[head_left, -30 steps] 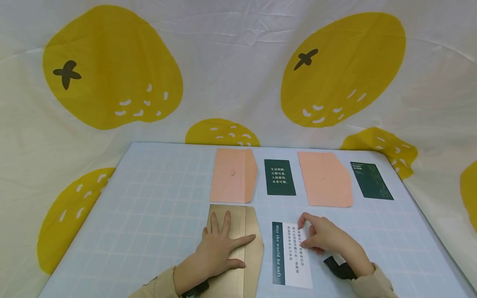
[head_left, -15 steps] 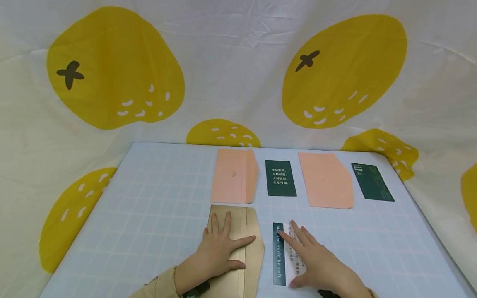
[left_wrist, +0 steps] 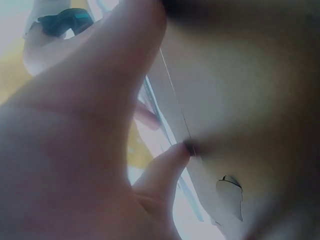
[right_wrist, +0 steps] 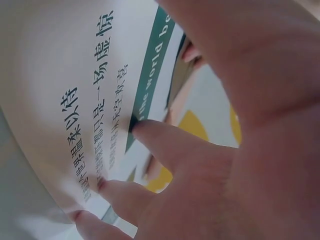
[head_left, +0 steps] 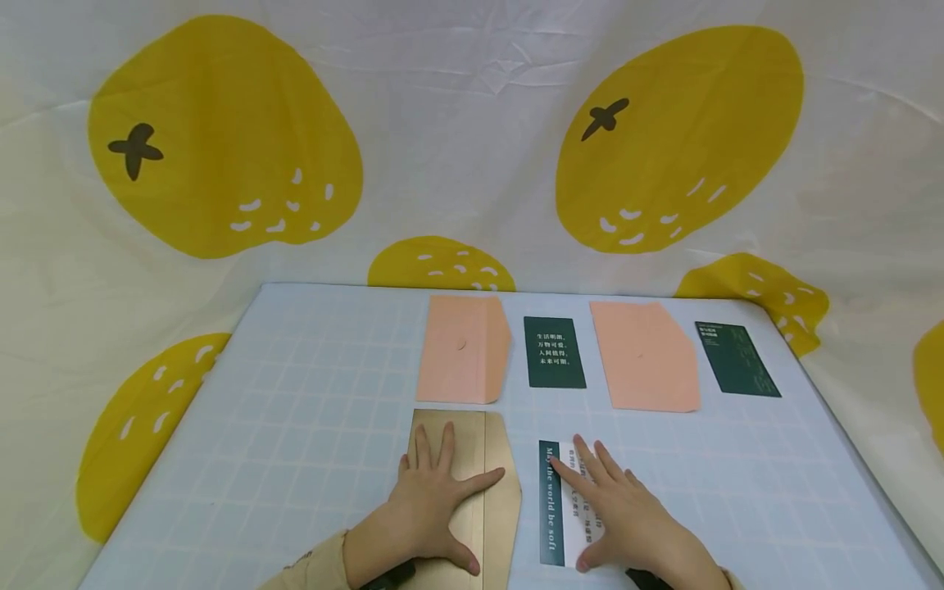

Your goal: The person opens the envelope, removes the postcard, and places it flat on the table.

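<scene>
My left hand (head_left: 431,504) lies with spread fingers on a gold envelope (head_left: 503,492), whose flap points right. The left wrist view shows the envelope's surface (left_wrist: 215,95) close up, with a small cut tab on it. To its right is a white card (head_left: 550,508) with a dark green band reading "May the world be soft". My right hand (head_left: 634,520) rests over this card, fingers spread and fairly straight, covering its right part. Up close in the right wrist view, the fingertips (right_wrist: 142,127) touch the card's printed face (right_wrist: 50,95).
Along the back of the table (head_left: 258,426) lie a pink envelope (head_left: 453,348), a dark green card (head_left: 555,352), a second pink envelope (head_left: 645,356) and another green card (head_left: 737,359). Behind stands a white cloth (head_left: 457,147) with yellow fruit prints.
My right hand has gone from bent fingers at the card's right edge to lying spread over it. My left thumb has swung toward me, and the gold envelope sits slightly nearer.
</scene>
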`<action>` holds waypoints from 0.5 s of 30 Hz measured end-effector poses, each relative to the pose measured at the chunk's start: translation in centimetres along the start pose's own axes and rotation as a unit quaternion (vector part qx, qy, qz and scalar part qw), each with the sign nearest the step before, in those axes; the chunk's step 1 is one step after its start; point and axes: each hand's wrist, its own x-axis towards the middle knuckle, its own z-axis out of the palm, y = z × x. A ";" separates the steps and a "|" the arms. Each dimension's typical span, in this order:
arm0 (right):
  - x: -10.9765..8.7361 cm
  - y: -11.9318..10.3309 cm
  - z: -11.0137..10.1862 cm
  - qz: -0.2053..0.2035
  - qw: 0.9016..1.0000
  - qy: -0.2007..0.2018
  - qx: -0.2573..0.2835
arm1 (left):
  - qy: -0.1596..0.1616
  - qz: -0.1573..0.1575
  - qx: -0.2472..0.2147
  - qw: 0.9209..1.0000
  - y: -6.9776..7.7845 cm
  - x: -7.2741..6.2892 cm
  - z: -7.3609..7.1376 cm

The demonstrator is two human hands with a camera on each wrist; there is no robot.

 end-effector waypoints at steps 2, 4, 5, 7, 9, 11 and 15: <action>0.0 0.0 0.0 0.002 1.000 0.002 -0.003 | 0.000 0.000 0.003 1.000 0.0 0.0 0.1; 0.0 -0.1 0.0 0.004 1.000 0.001 -0.003 | 0.000 0.000 0.004 1.000 0.0 0.0 0.1; 0.0 -0.1 0.0 0.005 1.000 0.001 -0.002 | -0.001 0.000 0.003 1.000 0.0 0.0 0.2; 0.0 -0.1 0.0 0.006 1.000 0.000 0.000 | -0.002 -0.001 0.002 1.000 0.0 0.1 0.2; 0.0 -0.1 0.0 0.005 1.000 -0.003 0.001 | -0.003 -0.003 0.003 1.000 0.0 0.1 0.2; 0.0 -0.2 0.0 0.003 1.000 -0.004 0.003 | -0.004 -0.005 0.005 1.000 0.0 0.2 0.2; 0.0 -0.3 -0.1 0.001 1.000 -0.005 0.005 | -0.008 -0.010 0.008 1.000 0.0 0.2 0.1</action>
